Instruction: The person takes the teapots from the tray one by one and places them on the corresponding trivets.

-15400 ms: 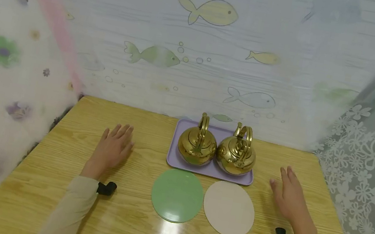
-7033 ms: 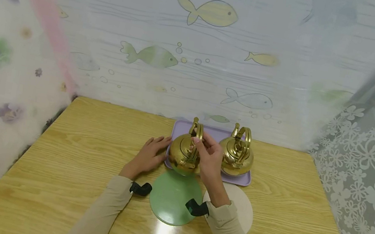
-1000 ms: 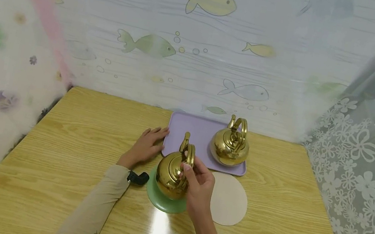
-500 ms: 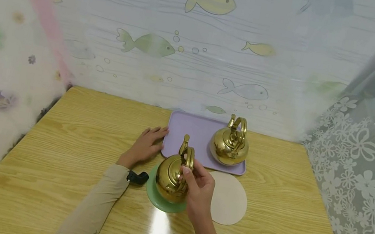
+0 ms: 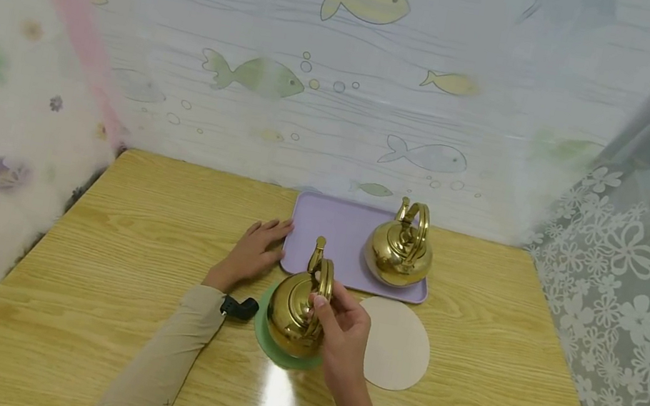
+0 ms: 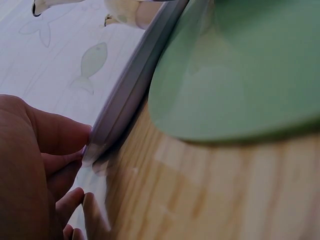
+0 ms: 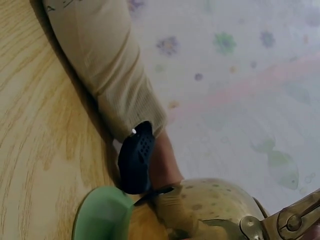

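My right hand (image 5: 345, 337) pinches the arched handle (image 5: 322, 297) of a shiny gold kettle (image 5: 291, 314) between thumb and fingers. The kettle is upright over the green round mat (image 5: 264, 345), covering most of it, its spout toward the wall. Left of the kettle, my left hand (image 5: 250, 255) lies with fingers extended. Its fingertips touch the left edge of the lilac tray (image 5: 326, 232), and in the left wrist view the thumb (image 6: 62, 132) meets the tray's corner. A second gold kettle (image 5: 397, 256) stands on the tray's right half.
A pale round mat (image 5: 397, 346) lies right of the green one, in front of the tray. Everything rests on a wood-grain table (image 5: 165, 218). A fish-print curtain (image 5: 253, 16) hangs behind it, with a sheer flowered curtain (image 5: 637, 323) on the right.
The left kettle has come off the tray and over the green mat in my right hand, shifting slightly toward me in the last second. My left hand has moved from the table to the tray edge.
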Demonstrator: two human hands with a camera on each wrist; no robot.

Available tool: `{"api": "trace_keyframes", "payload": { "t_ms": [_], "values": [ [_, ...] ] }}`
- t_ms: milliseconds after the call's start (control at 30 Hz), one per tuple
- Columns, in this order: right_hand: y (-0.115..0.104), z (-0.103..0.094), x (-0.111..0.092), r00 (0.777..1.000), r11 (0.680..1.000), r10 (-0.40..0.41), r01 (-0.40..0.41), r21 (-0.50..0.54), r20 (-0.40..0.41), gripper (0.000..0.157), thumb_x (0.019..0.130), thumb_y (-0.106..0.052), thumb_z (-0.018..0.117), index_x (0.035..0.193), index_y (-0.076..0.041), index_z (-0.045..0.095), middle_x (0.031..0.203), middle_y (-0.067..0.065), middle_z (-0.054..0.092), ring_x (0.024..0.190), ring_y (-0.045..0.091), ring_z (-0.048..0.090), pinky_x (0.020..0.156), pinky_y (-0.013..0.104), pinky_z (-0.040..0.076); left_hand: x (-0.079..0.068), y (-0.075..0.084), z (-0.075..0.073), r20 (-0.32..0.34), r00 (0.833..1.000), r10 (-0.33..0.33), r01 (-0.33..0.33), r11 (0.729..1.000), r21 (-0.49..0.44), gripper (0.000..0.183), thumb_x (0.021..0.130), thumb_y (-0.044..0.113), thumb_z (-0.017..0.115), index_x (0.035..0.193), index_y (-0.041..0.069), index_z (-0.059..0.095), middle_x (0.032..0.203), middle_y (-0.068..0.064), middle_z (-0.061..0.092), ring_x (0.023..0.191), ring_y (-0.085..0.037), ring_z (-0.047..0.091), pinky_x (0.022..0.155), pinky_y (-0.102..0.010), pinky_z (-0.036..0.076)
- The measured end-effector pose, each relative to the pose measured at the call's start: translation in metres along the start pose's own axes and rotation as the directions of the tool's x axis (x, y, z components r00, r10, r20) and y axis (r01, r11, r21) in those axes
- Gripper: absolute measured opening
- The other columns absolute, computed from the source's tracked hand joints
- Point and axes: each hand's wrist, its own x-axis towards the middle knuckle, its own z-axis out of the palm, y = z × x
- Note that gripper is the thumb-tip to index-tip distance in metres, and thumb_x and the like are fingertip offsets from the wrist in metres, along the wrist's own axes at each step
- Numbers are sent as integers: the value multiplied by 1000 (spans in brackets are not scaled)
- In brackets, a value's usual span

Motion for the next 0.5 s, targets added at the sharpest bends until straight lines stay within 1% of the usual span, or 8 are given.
{"api": "trace_keyframes", "payload": {
  "t_ms": [233,367,500],
  "values": [
    [-1,1,-1,1000,1000,-5,5,5,4,41,96,6,57,131,26,50,99,5,70,82,9,65,73,21,58,-1,2,0,-17,1000,6,-6,1000,3,60,96,19,57,153,2,45,159,-14,42,150,-43,30,124,-61,11],
    [-1,3,-3,1000,1000,5,-5,0,0,40,96,5,57,130,26,51,97,1,70,81,8,65,73,20,58,0,1,0,-15,1000,6,-6,1000,10,60,97,19,56,153,2,44,159,-14,42,150,-43,30,124,-61,11],
    [-1,3,-4,1000,1000,6,-5,-7,19,39,97,4,58,129,25,52,95,-2,70,81,7,64,73,21,57,0,0,0,-8,1000,1,-1,1000,5,60,97,19,57,153,3,44,160,-13,41,151,-42,29,124,-60,10]
  ]
}}
